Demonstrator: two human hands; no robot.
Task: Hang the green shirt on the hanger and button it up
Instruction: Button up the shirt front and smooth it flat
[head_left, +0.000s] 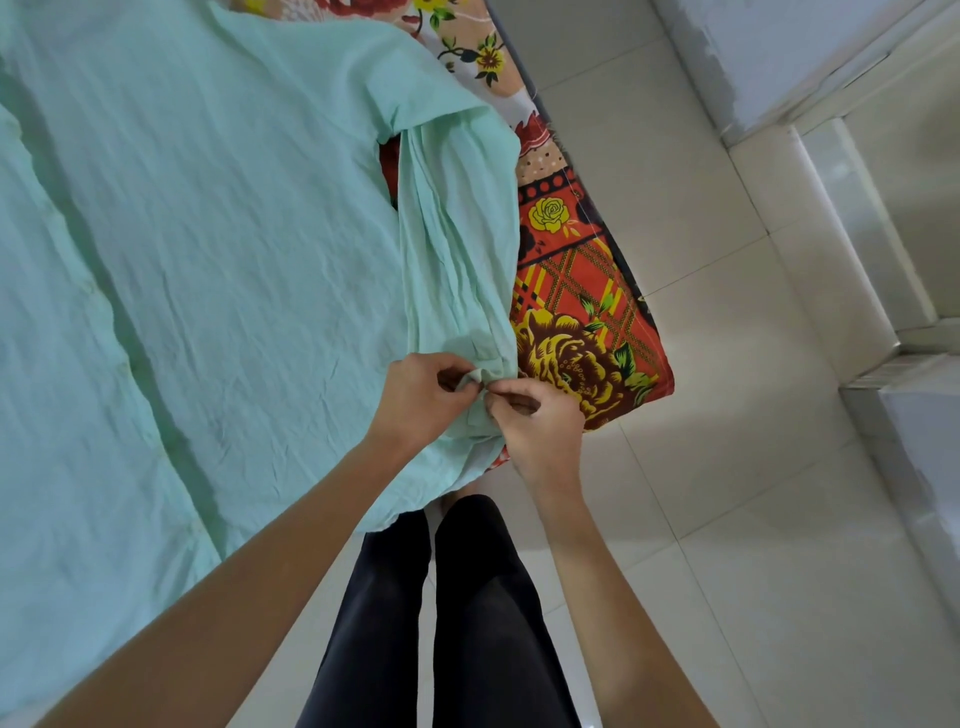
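Note:
The pale green shirt (218, 218) lies spread flat over the bed and fills the left and middle of the head view. One long sleeve (457, 249) runs down its right side toward me. Both hands meet at the sleeve's cuff (480, 376) at the bed's near corner. My left hand (421, 397) pinches the cuff fabric from the left. My right hand (535, 421) pinches it from the right, fingertips nearly touching the left hand's. No hanger is in view.
A floral red, yellow and orange bedsheet (576, 291) shows under the shirt along the bed's right edge. White floor tiles (727, 467) lie to the right. White wall or furniture edges (857, 156) stand at far right. My legs in black trousers (467, 613) stand at the bed's corner.

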